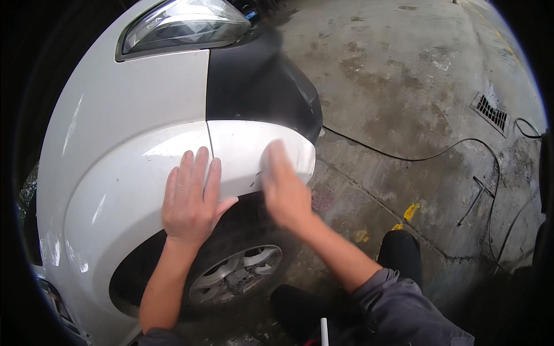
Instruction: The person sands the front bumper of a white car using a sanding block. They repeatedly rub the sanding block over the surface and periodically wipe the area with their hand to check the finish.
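A white car fender (115,138) curves over a wheel with a silver rim (236,274). My left hand (193,199) lies flat on the fender above the wheel arch, fingers stretched out, their tips just left of the panel seam. Right of that seam, a white bumper corner (239,141) sits below a black bumper section (248,86). Over this white corner is my right hand (283,184), its fingers smeared by motion, so their grip and anything under them cannot be made out. Small dark marks (255,179) show on the white panel beside it.
A headlight (187,26) is set above the fender. Across the stained concrete floor (398,75) on the right runs a black hose (404,158). A T-shaped metal tool (476,199) lies near it, and a drain grate (490,112) lies farther off. Yellow paint patches (411,211) mark the floor.
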Demonstrator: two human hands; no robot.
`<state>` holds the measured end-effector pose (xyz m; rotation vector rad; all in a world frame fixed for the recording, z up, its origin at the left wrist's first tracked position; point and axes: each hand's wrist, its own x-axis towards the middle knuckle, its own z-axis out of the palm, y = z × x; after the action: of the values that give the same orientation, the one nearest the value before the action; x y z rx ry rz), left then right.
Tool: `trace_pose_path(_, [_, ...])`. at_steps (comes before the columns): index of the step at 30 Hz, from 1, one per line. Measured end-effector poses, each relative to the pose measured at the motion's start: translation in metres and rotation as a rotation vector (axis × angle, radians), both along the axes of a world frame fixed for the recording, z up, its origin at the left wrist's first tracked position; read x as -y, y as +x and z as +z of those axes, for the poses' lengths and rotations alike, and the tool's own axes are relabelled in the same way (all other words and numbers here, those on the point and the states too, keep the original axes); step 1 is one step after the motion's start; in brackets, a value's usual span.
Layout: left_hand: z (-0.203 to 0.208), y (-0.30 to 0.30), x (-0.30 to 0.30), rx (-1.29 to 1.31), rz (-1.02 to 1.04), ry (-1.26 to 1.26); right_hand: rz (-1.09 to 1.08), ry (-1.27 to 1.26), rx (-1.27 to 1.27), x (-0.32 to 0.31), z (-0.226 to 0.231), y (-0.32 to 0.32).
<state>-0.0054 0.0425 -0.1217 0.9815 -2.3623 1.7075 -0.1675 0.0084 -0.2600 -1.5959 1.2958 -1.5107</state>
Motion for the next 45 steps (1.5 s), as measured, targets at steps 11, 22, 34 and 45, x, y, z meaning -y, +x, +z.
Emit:
trace_pose_path(11, [0.0, 0.001, 0.001, 0.001, 0.016, 0.023, -0.061, -0.108, -0.032, -0.006, 0.006, 0.007])
trace_pose_path(22, [-0.001, -0.004, 0.0, -0.005, 0.016, 0.025, 0.017, 0.104, -0.03, 0.012, 0.023, -0.018])
trace_pose_path(34, [-0.001, -0.002, -0.002, 0.001, 0.025, 0.015, -0.036, -0.055, -0.026, 0.014, 0.012, -0.007])
trace_pose_path(45, [0.001, -0.002, 0.002, -0.004, 0.002, 0.013, 0.058, 0.164, 0.014, 0.012, 0.025, -0.016])
